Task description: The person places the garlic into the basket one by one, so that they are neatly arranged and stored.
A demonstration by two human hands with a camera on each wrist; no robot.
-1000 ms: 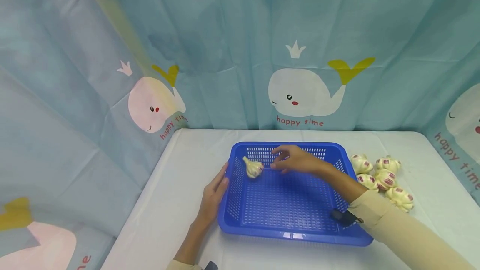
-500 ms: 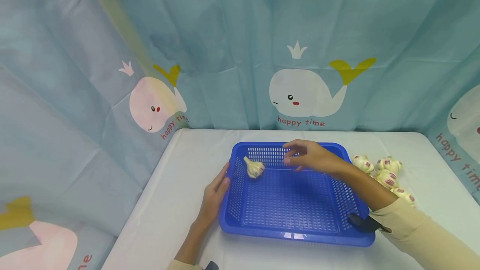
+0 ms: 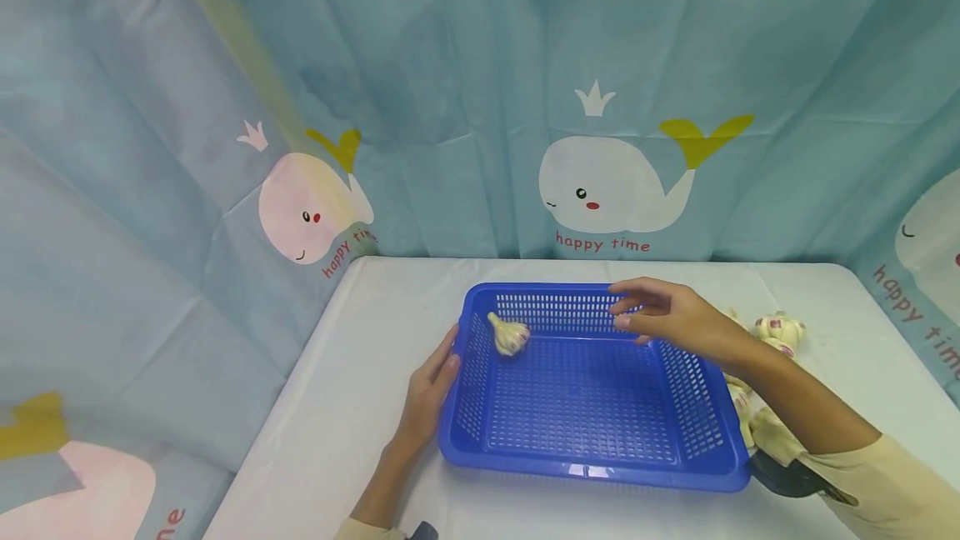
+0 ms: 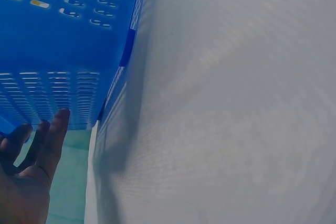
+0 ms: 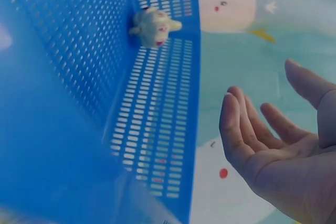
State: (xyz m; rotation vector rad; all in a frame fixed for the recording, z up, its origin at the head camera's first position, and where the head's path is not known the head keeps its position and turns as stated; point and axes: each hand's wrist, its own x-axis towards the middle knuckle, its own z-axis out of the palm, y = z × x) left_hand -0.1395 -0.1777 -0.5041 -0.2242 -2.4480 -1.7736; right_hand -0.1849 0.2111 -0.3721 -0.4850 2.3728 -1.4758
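Note:
A blue plastic basket (image 3: 577, 407) with slotted walls sits on the table. One garlic bulb (image 3: 510, 337), cream with purplish patches, lies in its far left corner; the right wrist view also shows this garlic bulb (image 5: 155, 27). My left hand (image 3: 427, 394) rests against the basket's left side, and in the left wrist view its extended fingers (image 4: 55, 140) touch the slotted wall. Over the basket's far right corner hovers my right hand (image 3: 667, 315), holding nothing. Its fingers are loosely bent, thumb apart, in the right wrist view.
Several more garlic bulbs (image 3: 780, 330) lie on the white tablecloth (image 3: 817, 286) right of the basket, partly hidden by my right forearm. A blue curtain (image 3: 450, 190) printed with whales hangs behind the table and along its left side.
My right hand has moved right, from near the garlic bulb in the basket to above the far right corner. The left hand, the basket and the bulb inside have stayed put.

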